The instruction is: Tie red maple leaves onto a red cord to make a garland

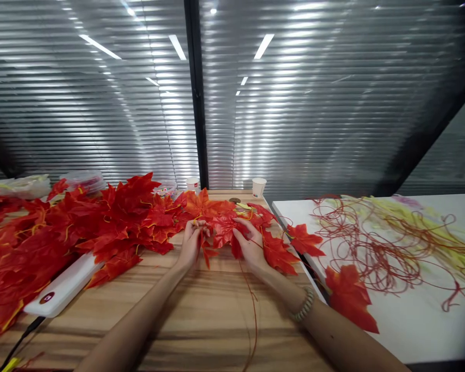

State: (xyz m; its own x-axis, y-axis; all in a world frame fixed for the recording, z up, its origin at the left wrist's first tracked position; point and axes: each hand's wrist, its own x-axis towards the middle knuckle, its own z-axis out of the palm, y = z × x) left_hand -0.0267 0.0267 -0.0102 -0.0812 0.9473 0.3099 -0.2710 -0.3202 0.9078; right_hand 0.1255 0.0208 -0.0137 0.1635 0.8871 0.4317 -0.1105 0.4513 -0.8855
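We mark the red leaf [223,232] right of and beyond the white cabled device [64,288], right grip [251,247] pinching its edge, left grip [191,243] curled, hold unclear; probably light, thin, bendy, creases easily, best held near the base.

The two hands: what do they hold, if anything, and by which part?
The right hand holds a red leaf by its right side. The left hand is at the left side; its exact hold cannot be told.
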